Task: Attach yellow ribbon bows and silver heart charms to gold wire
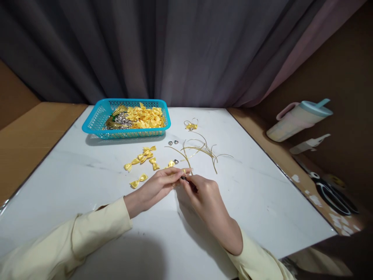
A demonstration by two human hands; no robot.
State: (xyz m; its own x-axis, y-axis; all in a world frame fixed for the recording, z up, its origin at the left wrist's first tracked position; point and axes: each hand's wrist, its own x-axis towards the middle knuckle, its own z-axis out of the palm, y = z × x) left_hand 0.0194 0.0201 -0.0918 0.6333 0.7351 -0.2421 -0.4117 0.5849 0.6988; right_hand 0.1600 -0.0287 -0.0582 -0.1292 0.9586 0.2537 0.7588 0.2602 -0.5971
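**Q:** Head view: state of the left hand?

**A:** My left hand [164, 179] is pinched together, thumb against fingers, on a small yellow piece [183, 171]. Its shape is mostly hidden.

**Q:** And the right?

**A:** My right hand [206, 196] is bent inward, its fingertips closed at a small dark piece [183, 178], which lies just on the near side of the yellow one. I cannot tell what the dark piece is, nor which way its long axis runs.

**Q:** Governing relation?

**A:** The two pieces sit between my facing fingertips, left hand to their left, right hand to their right; neither hand is clearly nearer. A gold wire [186, 156] runs from far left to near right, its near end reaching my fingertips. Whether I grip it, I cannot confirm.

**Q:** Surroundings?

**A:** The wire bundle [204, 149] lies far and right, nearer my right hand. A silver bead [176, 161] is just beyond my left fingers. A loose yellow bow [139, 181] lies left, and the blue basket [125, 132] stands far left.
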